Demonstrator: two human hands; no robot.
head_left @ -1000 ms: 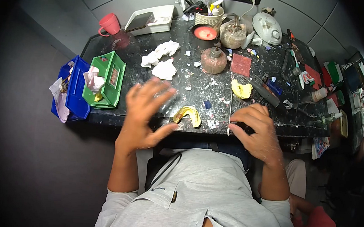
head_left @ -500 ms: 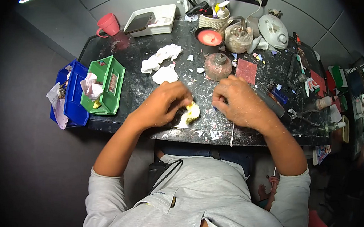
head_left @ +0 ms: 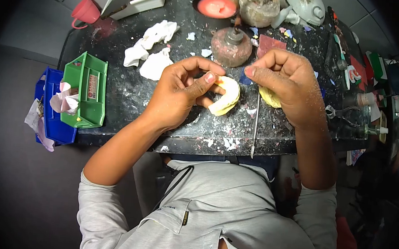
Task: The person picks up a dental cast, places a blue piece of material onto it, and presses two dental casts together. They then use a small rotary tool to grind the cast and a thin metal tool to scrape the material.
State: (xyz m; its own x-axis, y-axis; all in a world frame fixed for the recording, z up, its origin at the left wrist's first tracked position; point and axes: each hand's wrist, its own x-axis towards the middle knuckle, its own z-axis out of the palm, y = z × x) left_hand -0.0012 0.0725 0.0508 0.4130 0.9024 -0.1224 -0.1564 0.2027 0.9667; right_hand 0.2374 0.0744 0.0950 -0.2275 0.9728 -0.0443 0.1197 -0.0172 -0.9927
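A horseshoe-shaped yellow dental cast (head_left: 226,98) is gripped in my left hand (head_left: 183,88), thumb and index finger at its upper end, other fingers inside the curve. A small red mark shows by the index fingertip. My right hand (head_left: 290,84) is closed, thumb and index pinching a thin dark-blue piece (head_left: 245,77). Partly hidden below these fingers is a second yellow cast (head_left: 270,97); I cannot tell whether it rests on the table or in the hand. A slender metal tool (head_left: 255,128) lies between the hands, pointing at the table's front edge.
Beyond the hands stands a glass spirit lamp (head_left: 231,48), beside a red wax sheet (head_left: 270,45). A bowl of pink material (head_left: 217,7) is farther back. Crumpled white tissue (head_left: 157,33), a green bin (head_left: 97,103) and a blue bin (head_left: 60,128) are leftward. Pliers (head_left: 343,115) lie right.
Both hands have lifted and turned, bringing the left-hand cast into clear view. The blue piece has risen with the right hand, and the second cast now shows. The whole view has shifted.
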